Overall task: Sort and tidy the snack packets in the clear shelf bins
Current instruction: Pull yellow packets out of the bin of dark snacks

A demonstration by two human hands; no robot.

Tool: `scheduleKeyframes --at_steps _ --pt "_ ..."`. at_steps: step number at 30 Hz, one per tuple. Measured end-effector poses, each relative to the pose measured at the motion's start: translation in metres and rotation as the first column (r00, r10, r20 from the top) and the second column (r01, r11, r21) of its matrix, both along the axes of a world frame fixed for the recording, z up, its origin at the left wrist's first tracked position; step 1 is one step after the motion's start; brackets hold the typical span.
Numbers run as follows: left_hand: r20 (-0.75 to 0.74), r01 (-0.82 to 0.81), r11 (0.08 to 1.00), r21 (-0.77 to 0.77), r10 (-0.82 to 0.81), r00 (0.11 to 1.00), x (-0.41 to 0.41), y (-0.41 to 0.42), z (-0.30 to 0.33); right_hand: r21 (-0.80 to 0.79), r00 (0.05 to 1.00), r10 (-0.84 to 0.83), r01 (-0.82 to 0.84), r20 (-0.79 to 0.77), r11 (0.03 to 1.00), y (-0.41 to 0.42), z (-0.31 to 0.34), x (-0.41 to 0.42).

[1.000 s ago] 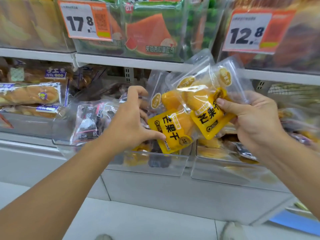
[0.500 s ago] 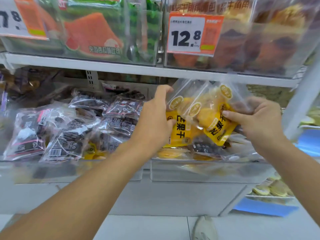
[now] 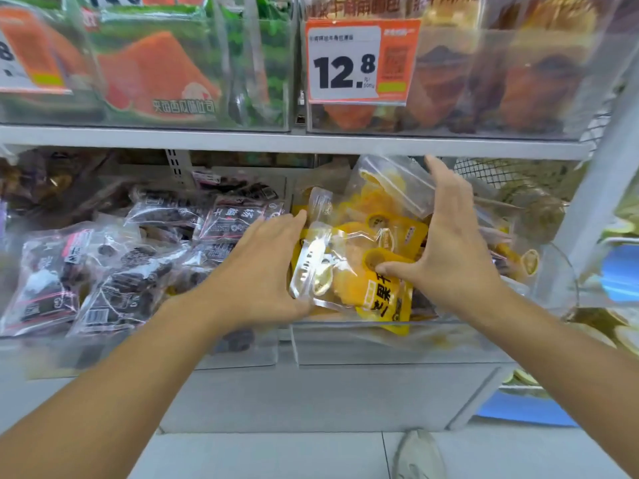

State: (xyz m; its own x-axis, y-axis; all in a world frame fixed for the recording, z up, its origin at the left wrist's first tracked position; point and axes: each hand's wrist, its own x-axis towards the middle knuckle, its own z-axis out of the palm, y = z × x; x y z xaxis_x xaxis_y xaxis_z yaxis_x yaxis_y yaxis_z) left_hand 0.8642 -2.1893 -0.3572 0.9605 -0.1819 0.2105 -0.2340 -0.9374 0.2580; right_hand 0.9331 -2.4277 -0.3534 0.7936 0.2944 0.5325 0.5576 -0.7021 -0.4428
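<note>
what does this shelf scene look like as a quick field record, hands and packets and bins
setting: shop shelf with clear bins
left hand: open, fingers straight, pressing the left side of the yellow mango packets
right hand: open, fingers spread, thumb on a yellow packet, palm against the pile's right side
yellow mango packets: heaped in the right clear bin, one hanging over its front edge
dark snack packets: piled in the left bin
price tag: reads 12.8, on the upper bin
task state: yellow pile being gathered, not yet neat
</note>
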Motion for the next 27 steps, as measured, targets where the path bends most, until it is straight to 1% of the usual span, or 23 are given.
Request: scheduleKeyframes --at_steps 1,3,4,5,6,8,9,12,13,14,16,17,21,23,25,27 --pt "-0.048 0.022 0.999 -0.027 -0.024 0.999 0.000 0.003 0.002 -0.032 0.999 -0.013 0.014 0.035 0.999 0.000 0.001 0.001" --pt "-0.145 0.023 0.988 -0.151 -0.045 0.988 0.001 0.006 0.006 -0.084 0.997 0.005 0.001 0.073 0.996 0.000 0.004 -0.001" --pt "-0.152 0.019 0.972 -0.232 -0.055 0.987 0.002 0.006 0.007 -0.093 0.998 0.027 -0.021 0.064 0.995 0.001 0.005 -0.002" --pt "-0.127 0.020 0.959 -0.283 -0.059 0.990 0.002 0.005 0.007 -0.078 0.998 0.055 -0.052 0.038 0.996 0.001 0.006 -0.004" --pt "-0.092 0.023 0.963 -0.268 -0.050 0.995 0.003 0.003 0.006 -0.044 0.996 0.091 -0.091 0.002 0.995 0.001 0.006 -0.006" --pt "-0.021 -0.003 0.990 -0.143 0.000 1.000 0.005 -0.006 0.001 0.048 0.985 0.154 -0.150 -0.076 0.987 0.003 0.007 -0.009" --pt "-0.002 -0.033 0.993 -0.115 0.033 0.999 0.005 -0.010 0.000 0.087 0.979 0.167 -0.158 -0.113 0.984 0.005 0.008 -0.009" --pt "0.015 -0.086 0.987 -0.138 0.088 0.996 0.009 -0.014 -0.003 0.170 0.978 0.149 -0.123 -0.146 0.978 0.012 0.013 -0.003" --pt "0.033 -0.096 0.990 -0.106 0.100 0.994 0.010 -0.014 -0.003 0.155 0.979 0.152 -0.131 -0.136 0.979 0.015 0.014 -0.001" --pt "0.056 -0.109 0.991 -0.075 0.113 0.992 0.010 -0.012 -0.003 0.100 0.979 0.157 -0.145 -0.129 0.984 0.018 0.015 0.002" --pt "0.090 -0.139 0.990 -0.028 0.141 0.986 0.009 -0.008 -0.001 -0.095 0.983 0.133 -0.146 -0.128 0.985 0.026 0.018 0.008" --pt "0.093 -0.150 0.989 0.005 0.149 0.984 0.008 -0.007 0.001 -0.167 0.980 0.108 -0.136 -0.164 0.977 0.031 0.022 0.010" --pt "0.076 -0.163 0.981 0.104 0.156 0.985 0.003 -0.011 0.000 -0.273 0.935 0.023 -0.127 -0.353 0.954 0.041 0.033 0.020" --pt "0.064 -0.158 0.978 0.135 0.151 0.987 0.002 -0.014 -0.004 -0.275 0.906 0.031 -0.161 -0.421 0.948 0.044 0.031 0.024" --pt "0.076 -0.148 0.978 0.150 0.138 0.988 0.002 -0.013 -0.008 -0.189 0.872 0.019 -0.128 -0.489 0.974 0.044 0.029 0.028" --pt "0.099 -0.128 0.981 0.145 0.114 0.989 0.002 -0.012 -0.010 -0.091 0.823 -0.012 -0.048 -0.568 0.995 0.040 0.030 0.032"
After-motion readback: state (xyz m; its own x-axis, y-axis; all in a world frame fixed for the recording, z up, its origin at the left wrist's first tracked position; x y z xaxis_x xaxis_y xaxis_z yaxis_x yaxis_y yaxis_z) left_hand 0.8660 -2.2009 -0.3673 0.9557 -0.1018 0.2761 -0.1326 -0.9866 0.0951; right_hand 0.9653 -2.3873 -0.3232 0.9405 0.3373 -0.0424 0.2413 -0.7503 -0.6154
